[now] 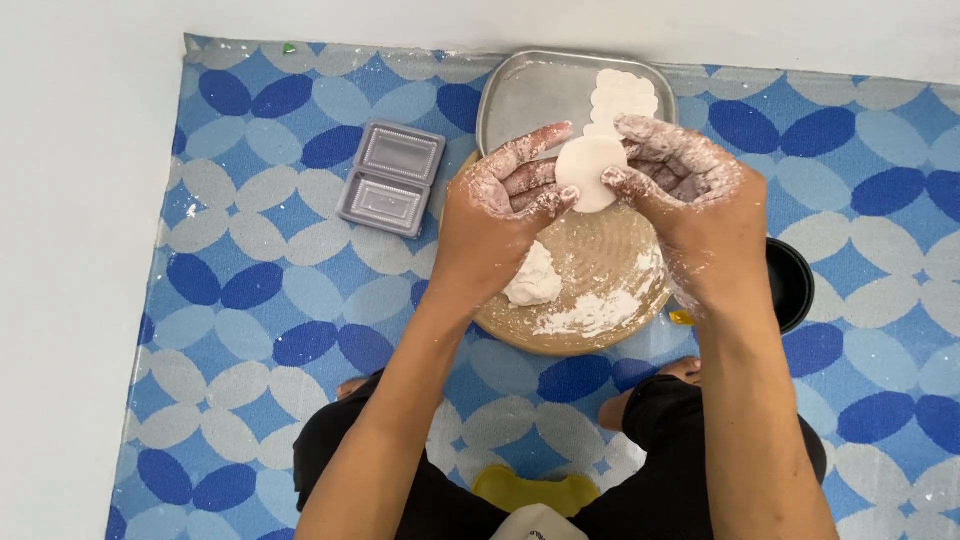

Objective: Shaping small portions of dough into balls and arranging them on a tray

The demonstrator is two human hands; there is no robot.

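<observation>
Head view: I look straight down at my two floured hands, held above a round wooden board (600,290) on a blue patterned floor mat (260,290).
Left hand (505,195): fingers curled, pinching the left edge of a flat white dough disc (588,172).
Right hand (680,180): fingers bent around the disc's right edge, thumb at its lower rim.
Dough disc: centre of the frame, lifted clear of the board, just below the metal tray.
Metal tray (530,95): top centre, with a row of finished discs (622,98) overlapping along its right side.
Dough lump (533,278): resting on the board beside loose flour.
Grey plastic box (392,178): open, upper left of the board.
Black bowl (790,285): right edge, partly behind my forearm.
Step, as I judge it: thinning and rounding this disc between my fingers.
Next move calls for: light, even pressure round the rim so it doesn't tear.
</observation>
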